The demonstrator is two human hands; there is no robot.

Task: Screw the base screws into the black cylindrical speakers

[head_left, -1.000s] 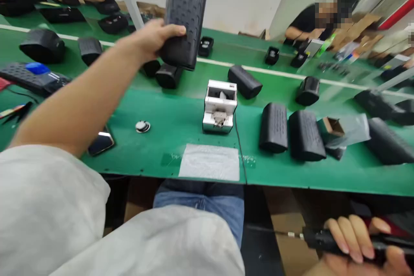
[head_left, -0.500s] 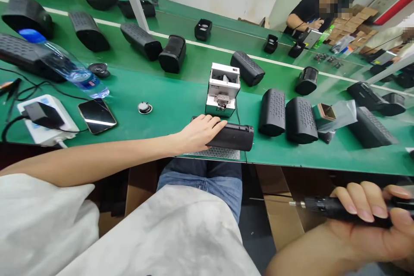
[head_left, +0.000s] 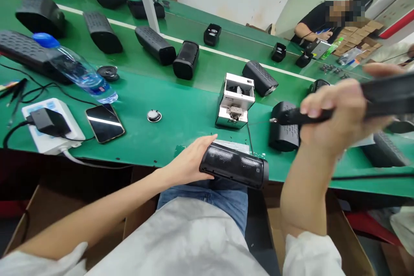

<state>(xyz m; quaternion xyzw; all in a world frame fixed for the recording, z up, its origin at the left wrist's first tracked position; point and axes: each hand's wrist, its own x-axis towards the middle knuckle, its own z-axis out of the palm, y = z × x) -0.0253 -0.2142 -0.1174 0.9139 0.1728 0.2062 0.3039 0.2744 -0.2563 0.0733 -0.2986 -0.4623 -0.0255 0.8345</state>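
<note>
My left hand [head_left: 194, 159] grips one end of a black speaker [head_left: 234, 164], thumb and fingers around it. Its perforated grille faces up, and it is tilted over the table's front edge. On the right, my right hand [head_left: 336, 116] is raised, wrapped round a black electric screwdriver [head_left: 384, 97] whose tip points left. That hand is blurred by motion. Behind the speaker stands a white screw feeder [head_left: 235, 101] with a metal outlet at its front. A textured mat [head_left: 233, 145] lies partly under the speaker.
A phone [head_left: 105, 123], a white power strip [head_left: 53, 125], a water bottle [head_left: 80, 71] and a small round metal part [head_left: 154, 115] lie to the left. Several black speakers stand along the green table [head_left: 181, 108]. A co-worker [head_left: 320, 21] sits across, at the far right.
The screwdriver in my right hand has risen from below the table edge to above it. My left hand has turned the speaker grille-up and drawn it towards me.
</note>
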